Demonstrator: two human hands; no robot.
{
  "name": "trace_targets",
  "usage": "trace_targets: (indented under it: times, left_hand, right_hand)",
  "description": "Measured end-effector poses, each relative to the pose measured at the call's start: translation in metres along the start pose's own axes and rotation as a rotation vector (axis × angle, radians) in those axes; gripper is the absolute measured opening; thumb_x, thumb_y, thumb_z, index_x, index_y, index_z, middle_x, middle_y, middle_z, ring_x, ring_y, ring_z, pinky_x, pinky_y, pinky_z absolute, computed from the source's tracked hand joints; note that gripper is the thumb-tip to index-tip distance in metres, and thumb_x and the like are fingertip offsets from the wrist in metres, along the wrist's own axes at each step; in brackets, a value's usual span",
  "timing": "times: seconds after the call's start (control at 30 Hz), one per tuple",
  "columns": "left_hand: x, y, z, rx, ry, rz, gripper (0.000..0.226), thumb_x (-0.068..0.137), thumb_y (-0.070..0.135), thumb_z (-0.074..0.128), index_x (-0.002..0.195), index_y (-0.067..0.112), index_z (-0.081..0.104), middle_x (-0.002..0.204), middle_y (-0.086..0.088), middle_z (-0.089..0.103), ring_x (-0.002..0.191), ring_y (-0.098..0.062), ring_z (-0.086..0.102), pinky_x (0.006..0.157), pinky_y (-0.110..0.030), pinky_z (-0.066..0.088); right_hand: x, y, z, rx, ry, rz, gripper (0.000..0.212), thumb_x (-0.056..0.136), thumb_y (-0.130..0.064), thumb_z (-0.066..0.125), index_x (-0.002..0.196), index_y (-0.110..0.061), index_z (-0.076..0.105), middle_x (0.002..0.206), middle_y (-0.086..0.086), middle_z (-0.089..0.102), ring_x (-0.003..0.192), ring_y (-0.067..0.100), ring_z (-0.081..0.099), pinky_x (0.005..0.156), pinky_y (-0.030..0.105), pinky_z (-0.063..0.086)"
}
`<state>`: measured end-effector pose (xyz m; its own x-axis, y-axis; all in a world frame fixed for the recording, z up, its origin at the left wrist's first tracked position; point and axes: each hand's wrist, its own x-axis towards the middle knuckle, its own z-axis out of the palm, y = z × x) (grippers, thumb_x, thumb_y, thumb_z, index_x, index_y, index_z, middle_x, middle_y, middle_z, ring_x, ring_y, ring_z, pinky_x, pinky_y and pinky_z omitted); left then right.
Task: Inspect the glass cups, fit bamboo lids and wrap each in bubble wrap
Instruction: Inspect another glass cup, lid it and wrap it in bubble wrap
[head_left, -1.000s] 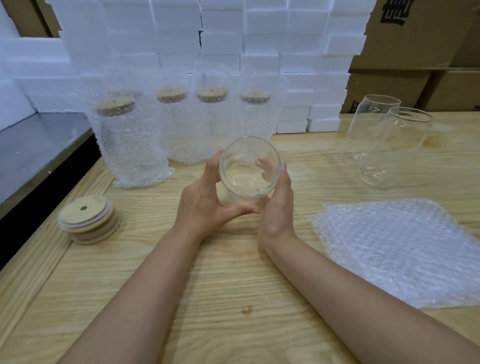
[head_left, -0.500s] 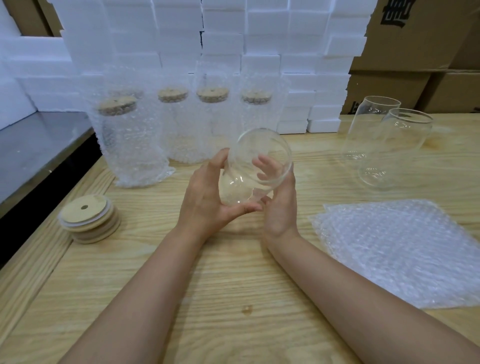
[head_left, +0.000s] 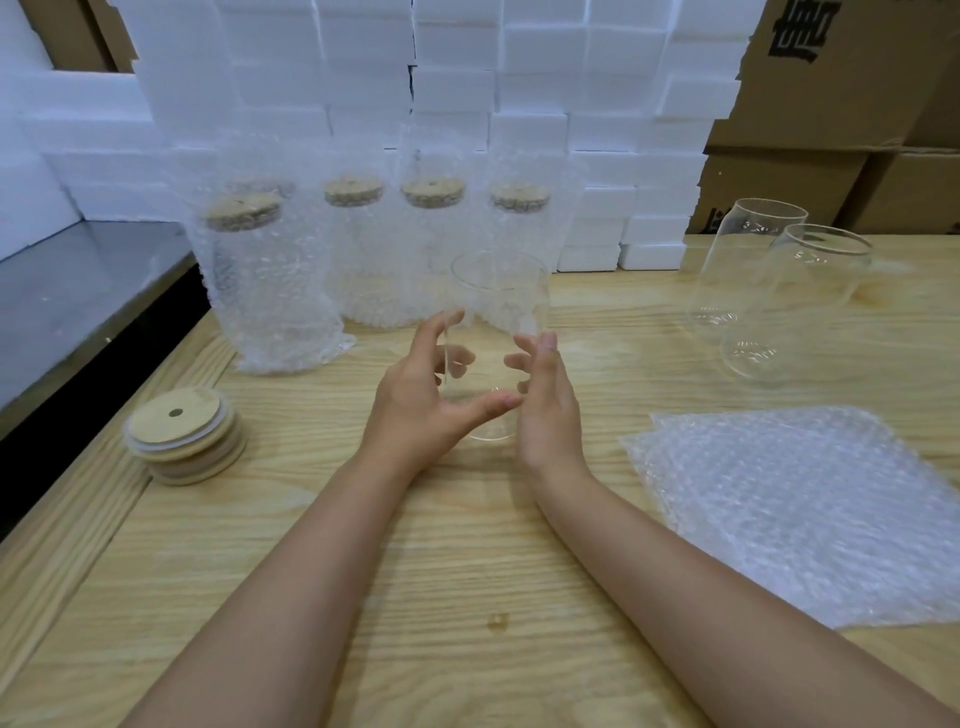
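A clear glass cup (head_left: 496, 291) stands upright on the wooden table (head_left: 467, 545) between my hands. My left hand (head_left: 421, 410) wraps its lower left side, thumb across the front of the base and fingers behind. My right hand (head_left: 548, 415) cups the lower right side, with its fingers curved against the glass. A stack of bamboo lids (head_left: 184, 434) lies at the left. Bubble wrap sheets (head_left: 810, 509) lie at the right. Two bare glass cups (head_left: 748, 260) (head_left: 810, 306) stand at the back right.
Several wrapped, lidded cups (head_left: 265, 280) stand in a row behind the held cup. White foam blocks (head_left: 519, 78) form a wall at the back, with cardboard boxes (head_left: 841, 93) to the right. A grey surface (head_left: 67, 291) adjoins the table's left edge.
The cup was tilted with its mouth toward me and lifted; it now stands upright on the table. Both hands have slid down to its lower half.
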<state>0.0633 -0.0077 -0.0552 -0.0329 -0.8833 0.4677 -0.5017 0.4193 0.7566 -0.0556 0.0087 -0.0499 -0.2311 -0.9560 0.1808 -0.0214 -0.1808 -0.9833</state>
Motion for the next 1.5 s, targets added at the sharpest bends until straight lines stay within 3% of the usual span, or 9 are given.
trace_targets:
  times: [0.1, 0.3, 0.4, 0.53, 0.63, 0.77, 0.93, 1.13, 1.5]
  left_hand:
    - [0.000, 0.000, -0.002, 0.000, -0.013, -0.023, 0.092, 0.048, 0.081, 0.068, 0.127, 0.048, 0.034, 0.098, 0.015, 0.064, 0.096, -0.003, 0.060, 0.080, -0.016, 0.042]
    - [-0.006, 0.006, -0.018, 0.120, -0.116, -0.063, 0.101, 0.058, 0.085, 0.051, 0.144, 0.035, 0.034, 0.120, 0.009, 0.063, 0.118, -0.011, 0.055, 0.102, -0.038, 0.041]
    - [-0.006, 0.021, -0.035, 0.209, 0.101, -0.004, 0.086, 0.075, 0.082, 0.035, 0.121, 0.015, 0.064, 0.097, 0.004, 0.068, 0.103, -0.023, 0.063, 0.099, -0.047, 0.041]
    - [0.016, 0.035, -0.073, 0.557, 0.395, -0.200, 0.032, 0.094, 0.040, 0.050, 0.095, 0.013, 0.065, 0.089, -0.010, 0.070, 0.092, -0.036, 0.062, 0.087, -0.043, 0.043]
    - [0.024, 0.027, -0.111, 0.882, 0.208, -0.568, 0.045, 0.089, 0.042, 0.056, 0.124, 0.013, 0.052, 0.129, -0.021, 0.051, 0.122, -0.040, 0.043, 0.097, -0.050, 0.034]
    - [0.015, 0.006, -0.145, 0.892, -0.129, -0.895, 0.090, 0.078, 0.053, 0.072, 0.147, 0.018, 0.027, 0.150, -0.018, 0.028, 0.136, -0.040, 0.028, 0.104, -0.056, 0.035]
    - [0.008, -0.010, -0.151, 0.872, -0.358, -0.922, 0.090, 0.076, 0.034, 0.080, 0.149, 0.024, 0.028, 0.151, -0.012, 0.037, 0.134, -0.035, 0.038, 0.107, -0.045, 0.037]
    - [0.011, -0.003, -0.132, 0.969, -0.408, -0.781, 0.067, 0.080, 0.030, 0.075, 0.138, 0.023, 0.042, 0.136, -0.011, 0.047, 0.117, -0.029, 0.049, 0.086, -0.033, 0.046]
    - [0.022, 0.008, -0.119, 0.927, -0.164, -0.631, 0.065, 0.077, 0.055, 0.071, 0.127, 0.024, 0.042, 0.117, -0.011, 0.055, 0.101, -0.028, 0.052, 0.070, -0.036, 0.039]
  right_hand:
    - [0.000, 0.000, 0.002, -0.043, 0.008, -0.007, 0.069, 0.082, -0.065, 0.017, 0.126, -0.027, 0.055, 0.120, -0.004, 0.060, 0.119, 0.019, 0.051, 0.106, 0.038, 0.038]
    - [-0.003, -0.001, 0.001, -0.098, -0.017, -0.029, 0.042, 0.085, -0.064, 0.017, 0.100, -0.042, 0.050, 0.109, -0.012, 0.059, 0.115, 0.018, 0.051, 0.102, 0.037, 0.039]
    - [-0.002, -0.001, 0.000, -0.096, -0.007, -0.041, 0.029, 0.098, -0.055, 0.025, 0.090, -0.040, 0.049, 0.090, -0.017, 0.056, 0.092, -0.001, 0.053, 0.078, 0.008, 0.037]
    - [0.000, 0.003, -0.002, -0.084, -0.020, -0.017, 0.032, 0.099, -0.049, 0.029, 0.103, -0.026, 0.052, 0.092, -0.018, 0.055, 0.086, -0.011, 0.050, 0.068, 0.001, 0.033]
    - [0.000, 0.004, -0.002, -0.088, -0.016, -0.022, 0.031, 0.099, -0.049, 0.030, 0.098, -0.026, 0.051, 0.085, -0.016, 0.054, 0.073, -0.015, 0.051, 0.062, -0.002, 0.033]
    - [-0.001, 0.003, -0.003, -0.104, -0.019, -0.014, 0.028, 0.099, -0.049, 0.029, 0.094, -0.030, 0.050, 0.086, -0.016, 0.054, 0.078, -0.004, 0.051, 0.061, -0.003, 0.033]
    - [-0.001, 0.002, -0.003, -0.100, -0.017, -0.006, 0.028, 0.098, -0.051, 0.029, 0.086, -0.035, 0.049, 0.084, -0.015, 0.054, 0.078, -0.002, 0.052, 0.062, 0.002, 0.036]
    - [-0.001, 0.004, -0.002, -0.080, -0.014, -0.017, 0.029, 0.099, -0.050, 0.029, 0.087, -0.033, 0.050, 0.085, -0.015, 0.054, 0.079, -0.001, 0.052, 0.068, 0.013, 0.036]
    - [0.001, 0.006, -0.003, -0.076, -0.008, -0.009, 0.034, 0.099, -0.049, 0.029, 0.104, -0.023, 0.051, 0.092, -0.017, 0.055, 0.088, -0.001, 0.053, 0.071, 0.014, 0.036]
